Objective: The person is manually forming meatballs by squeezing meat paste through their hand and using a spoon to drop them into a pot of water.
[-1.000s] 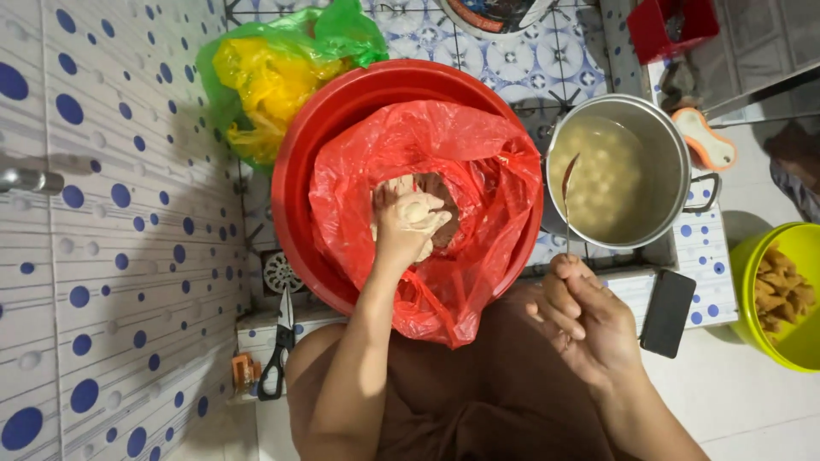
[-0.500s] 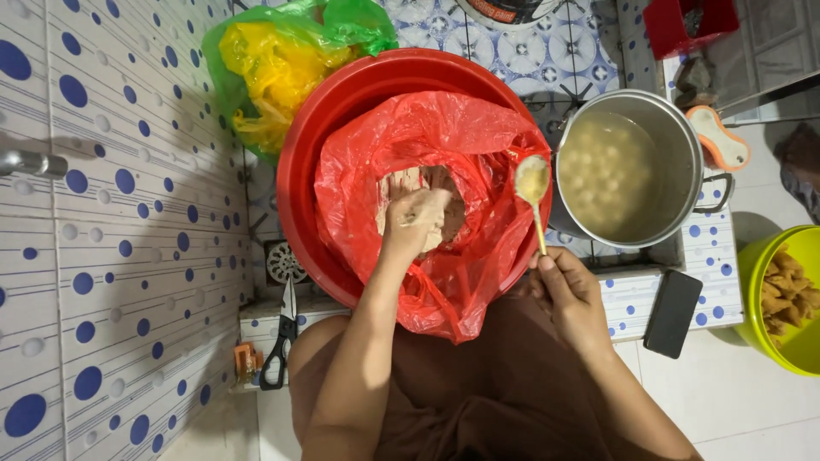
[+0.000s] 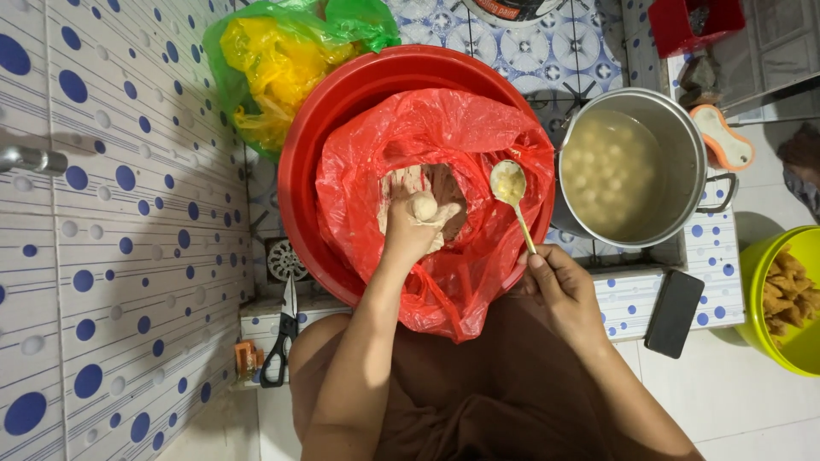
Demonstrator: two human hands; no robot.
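At frame centre, the right hand pinches a spoon by its handle end — long axis near vertical, bowl pointing up over the red bag. The left hand is closed on a paste ball — probably dough.

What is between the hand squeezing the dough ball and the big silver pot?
In the head view, the spoon in the right hand sits between the left hand and the pot, over the red bag lining the red basin.
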